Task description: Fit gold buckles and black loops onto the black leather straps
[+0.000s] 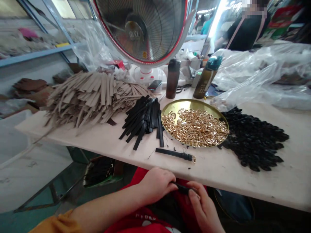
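Note:
Below the table's front edge, over my lap, my left hand (156,185) and my right hand (202,207) both pinch a short black strap (182,188) between them. On the table just above lies a finished black strap with a gold buckle (177,154). Behind it a round gold tray (167,111) holds many gold buckles (195,127). A pile of black straps (143,121) lies to the tray's left, and a heap of small black loops (252,139) to its right.
A big stack of tan strips (89,95) fills the table's left. A round heater (143,30), two bottles (173,79), a phone (155,85) and clear plastic bags (262,77) stand at the back. Another person in black (243,30) is at the far right.

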`<state>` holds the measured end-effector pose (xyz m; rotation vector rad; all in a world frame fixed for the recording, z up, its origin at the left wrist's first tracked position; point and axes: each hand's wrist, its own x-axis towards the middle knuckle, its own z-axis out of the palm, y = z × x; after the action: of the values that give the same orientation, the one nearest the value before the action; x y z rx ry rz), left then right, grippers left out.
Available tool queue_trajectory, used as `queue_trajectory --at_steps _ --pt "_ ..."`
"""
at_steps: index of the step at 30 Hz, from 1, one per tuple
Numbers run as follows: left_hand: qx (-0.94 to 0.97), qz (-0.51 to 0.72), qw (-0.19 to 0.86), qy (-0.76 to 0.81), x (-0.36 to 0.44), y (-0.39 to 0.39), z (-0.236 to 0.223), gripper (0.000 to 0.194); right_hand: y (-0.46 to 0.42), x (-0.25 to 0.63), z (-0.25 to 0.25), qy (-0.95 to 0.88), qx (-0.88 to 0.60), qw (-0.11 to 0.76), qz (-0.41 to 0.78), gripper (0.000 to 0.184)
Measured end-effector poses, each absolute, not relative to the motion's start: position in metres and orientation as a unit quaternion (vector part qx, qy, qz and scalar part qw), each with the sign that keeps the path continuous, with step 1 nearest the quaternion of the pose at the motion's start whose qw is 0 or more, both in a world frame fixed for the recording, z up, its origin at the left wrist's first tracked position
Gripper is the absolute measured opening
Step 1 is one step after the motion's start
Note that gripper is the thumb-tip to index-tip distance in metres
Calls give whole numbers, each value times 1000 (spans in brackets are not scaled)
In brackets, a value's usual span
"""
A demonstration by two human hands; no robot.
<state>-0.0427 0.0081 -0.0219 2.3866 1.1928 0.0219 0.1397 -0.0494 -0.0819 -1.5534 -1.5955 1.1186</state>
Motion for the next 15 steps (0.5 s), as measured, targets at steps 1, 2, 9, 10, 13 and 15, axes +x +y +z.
queue_trajectory --at_steps 1,2,9,10,13,15 --pt "863 36 216 454 -40 20 -18 20 -34 143 -73 -608 -609 332 387 32" --pt "858 62 199 469 -37 31 -16 19 -18 147 -66 -612 -624 334 352 34" --pt "841 117 64 524 -36 93 -18 19 42 159 -68 -652 -702 261 119 60" --pt "831 99 48 545 -41 100 -17 19 42 159 -73 -657 -696 268 110 62" --pt "799 40 19 600 -57 123 -13 23 39 157 -86 -659 -686 296 93 63" --pt "786 21 18 618 -62 134 -16 34 37 156 -90 -650 -685 316 90 58"
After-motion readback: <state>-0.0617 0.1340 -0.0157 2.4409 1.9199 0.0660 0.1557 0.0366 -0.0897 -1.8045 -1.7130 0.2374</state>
